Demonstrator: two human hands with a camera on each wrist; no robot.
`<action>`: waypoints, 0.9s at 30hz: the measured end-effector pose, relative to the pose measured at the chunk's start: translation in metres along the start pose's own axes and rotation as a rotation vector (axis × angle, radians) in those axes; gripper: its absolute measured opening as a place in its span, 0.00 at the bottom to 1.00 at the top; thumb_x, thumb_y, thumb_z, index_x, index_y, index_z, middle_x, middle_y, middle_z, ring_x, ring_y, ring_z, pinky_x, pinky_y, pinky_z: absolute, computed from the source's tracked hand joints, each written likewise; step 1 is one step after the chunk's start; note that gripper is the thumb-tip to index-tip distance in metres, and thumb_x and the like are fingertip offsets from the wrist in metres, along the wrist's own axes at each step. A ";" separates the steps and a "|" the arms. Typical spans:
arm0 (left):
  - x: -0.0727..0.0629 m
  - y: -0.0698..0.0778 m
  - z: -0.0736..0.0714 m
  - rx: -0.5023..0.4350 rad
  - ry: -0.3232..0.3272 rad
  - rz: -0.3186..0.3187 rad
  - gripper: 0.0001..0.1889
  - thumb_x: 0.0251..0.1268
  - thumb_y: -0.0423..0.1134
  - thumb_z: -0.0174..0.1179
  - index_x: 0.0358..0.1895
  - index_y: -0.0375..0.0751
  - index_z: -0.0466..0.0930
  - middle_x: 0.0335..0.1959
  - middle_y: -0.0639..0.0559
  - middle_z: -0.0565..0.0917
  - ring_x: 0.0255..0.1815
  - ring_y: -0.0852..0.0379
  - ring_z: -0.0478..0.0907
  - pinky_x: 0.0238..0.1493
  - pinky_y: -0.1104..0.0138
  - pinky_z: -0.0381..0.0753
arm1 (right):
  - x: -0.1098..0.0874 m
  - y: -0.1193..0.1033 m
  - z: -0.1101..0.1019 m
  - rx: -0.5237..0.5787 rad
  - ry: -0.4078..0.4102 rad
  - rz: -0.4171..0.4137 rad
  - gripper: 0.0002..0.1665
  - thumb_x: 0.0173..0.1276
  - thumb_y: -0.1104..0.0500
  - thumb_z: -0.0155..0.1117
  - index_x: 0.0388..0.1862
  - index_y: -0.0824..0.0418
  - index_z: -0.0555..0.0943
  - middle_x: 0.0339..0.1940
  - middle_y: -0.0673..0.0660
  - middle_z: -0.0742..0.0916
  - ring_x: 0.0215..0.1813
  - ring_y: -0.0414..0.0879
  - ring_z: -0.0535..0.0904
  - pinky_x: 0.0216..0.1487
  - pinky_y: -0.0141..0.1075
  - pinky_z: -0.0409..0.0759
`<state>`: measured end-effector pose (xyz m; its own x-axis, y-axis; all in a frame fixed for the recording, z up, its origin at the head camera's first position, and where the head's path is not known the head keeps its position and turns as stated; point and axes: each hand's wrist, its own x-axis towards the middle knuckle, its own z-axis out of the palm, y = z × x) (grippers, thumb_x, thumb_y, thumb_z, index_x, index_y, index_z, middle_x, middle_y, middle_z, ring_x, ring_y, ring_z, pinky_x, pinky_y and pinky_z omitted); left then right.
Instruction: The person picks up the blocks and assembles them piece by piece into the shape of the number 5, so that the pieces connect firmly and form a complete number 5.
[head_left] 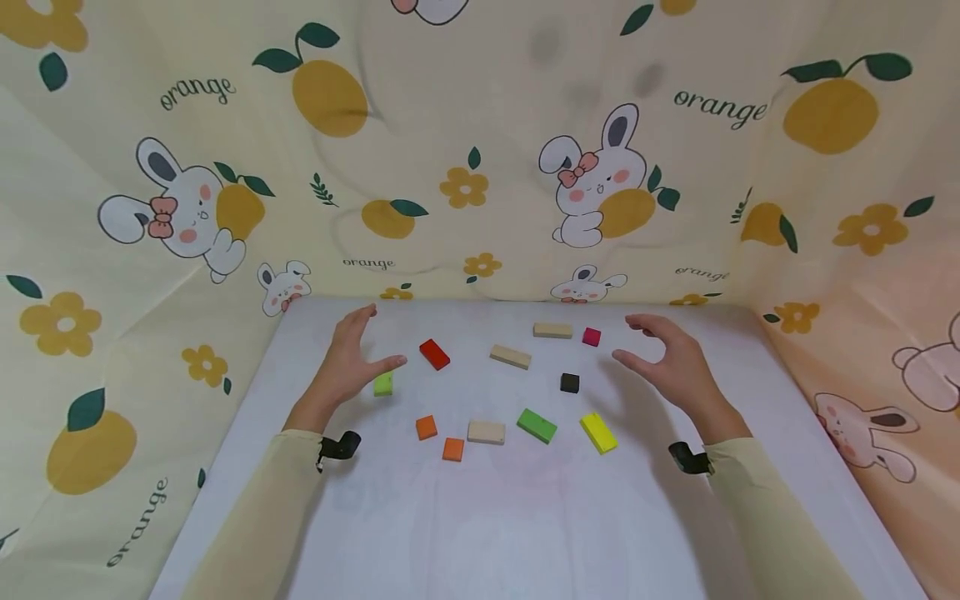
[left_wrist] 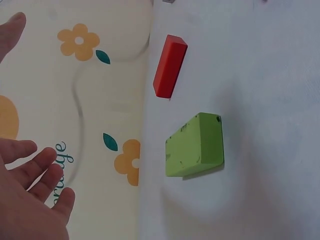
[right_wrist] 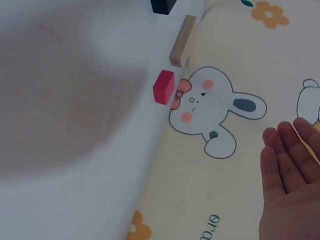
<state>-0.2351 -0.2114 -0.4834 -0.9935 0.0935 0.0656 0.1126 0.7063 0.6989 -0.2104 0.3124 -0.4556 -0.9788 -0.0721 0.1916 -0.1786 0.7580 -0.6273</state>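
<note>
My left hand (head_left: 348,358) hovers over the left part of the table, thumb and fingers spread apart with nothing held. Close below its thumb lies a light green block (head_left: 383,383), which fills the middle of the left wrist view (left_wrist: 200,145). A red block (head_left: 434,354) lies a little to the right of it. My right hand (head_left: 670,362) is raised on the other side, its thumb and fingers also apart around nothing. Nearest to it are a small crimson block (head_left: 592,337) and a black block (head_left: 570,383).
Natural wood blocks (head_left: 510,357) lie between the hands. Nearer the front are two orange blocks (head_left: 426,427), another wood block (head_left: 486,432), a green block (head_left: 537,425) and a yellow block (head_left: 598,432). A rabbit-and-orange printed cloth (head_left: 420,167) surrounds the white table (head_left: 495,525) at back and sides.
</note>
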 end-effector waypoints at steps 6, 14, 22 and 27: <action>0.000 0.001 0.003 -0.014 -0.023 -0.003 0.58 0.64 0.57 0.79 0.89 0.43 0.51 0.87 0.40 0.54 0.85 0.37 0.51 0.76 0.36 0.65 | 0.001 -0.007 0.005 0.018 -0.005 0.021 0.43 0.71 0.42 0.79 0.79 0.57 0.75 0.73 0.63 0.80 0.74 0.65 0.71 0.70 0.69 0.72; 0.006 0.004 0.005 -0.012 -0.016 -0.001 0.58 0.64 0.57 0.79 0.88 0.41 0.52 0.87 0.39 0.54 0.85 0.36 0.54 0.76 0.36 0.66 | 0.011 -0.010 0.014 0.041 -0.033 0.013 0.42 0.72 0.42 0.78 0.79 0.56 0.75 0.73 0.61 0.80 0.74 0.63 0.71 0.71 0.67 0.73; 0.013 -0.002 0.015 -0.032 -0.067 -0.018 0.56 0.65 0.56 0.78 0.87 0.39 0.54 0.86 0.38 0.57 0.84 0.37 0.56 0.78 0.38 0.64 | 0.020 -0.013 0.024 0.066 -0.067 0.020 0.43 0.71 0.42 0.78 0.79 0.55 0.75 0.73 0.60 0.80 0.74 0.63 0.72 0.71 0.67 0.73; 0.017 -0.001 0.024 -0.048 -0.081 -0.028 0.55 0.64 0.56 0.79 0.86 0.37 0.57 0.84 0.38 0.60 0.82 0.37 0.59 0.78 0.39 0.65 | 0.025 -0.018 0.032 0.071 -0.082 0.019 0.42 0.71 0.42 0.78 0.78 0.54 0.75 0.72 0.59 0.81 0.74 0.62 0.72 0.71 0.67 0.74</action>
<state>-0.2513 -0.1939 -0.5000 -0.9912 0.1320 -0.0114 0.0815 0.6750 0.7333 -0.2344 0.2761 -0.4641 -0.9866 -0.1130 0.1180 -0.1632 0.7121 -0.6828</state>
